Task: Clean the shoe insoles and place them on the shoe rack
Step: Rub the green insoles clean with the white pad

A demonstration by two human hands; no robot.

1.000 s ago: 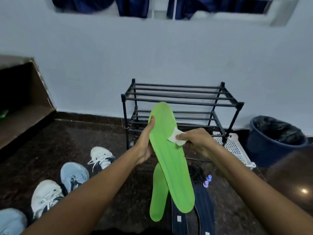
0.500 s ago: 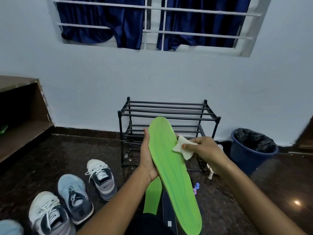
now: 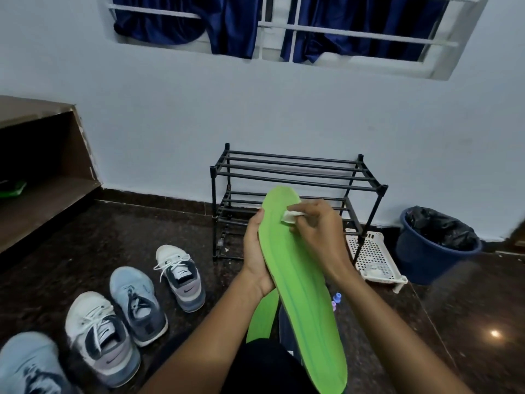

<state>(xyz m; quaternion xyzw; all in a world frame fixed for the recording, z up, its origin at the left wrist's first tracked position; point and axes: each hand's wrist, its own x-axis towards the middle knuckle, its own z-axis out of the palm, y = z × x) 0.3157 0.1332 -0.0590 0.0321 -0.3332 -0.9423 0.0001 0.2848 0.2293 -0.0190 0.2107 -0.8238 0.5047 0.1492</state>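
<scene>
While the person faces the wall, a long bright-green foam insole [image 3: 295, 280] is held up slanted, toe end toward the black metal-rod shoe rack [image 3: 295, 181] but not on it. The left hand [image 3: 254, 251] supports it from behind, its grip clamped on the near edge with the thumb along the rim. The right hand [image 3: 315, 228] has its grip pinched on a small white wad of cloth [image 3: 292, 216], pressed to the insole near the toe. A second green insole [image 3: 264, 317] lies lower down, behind the forearms.

From where I stand the insole looks light and bendy. It would probably bow if held by one tip, so backing it at mid-length, as the left hand does, seems the sound place to hold it. Its surface looks matt, not slippery.

Right of the rack stands a dark blue plastic bucket [image 3: 420, 260] lined with a black bag; what is inside I cannot see. A white perforated plastic basket [image 3: 360, 245] lies just beside the rack's leg with something pale in it, too blurred to name.
</scene>
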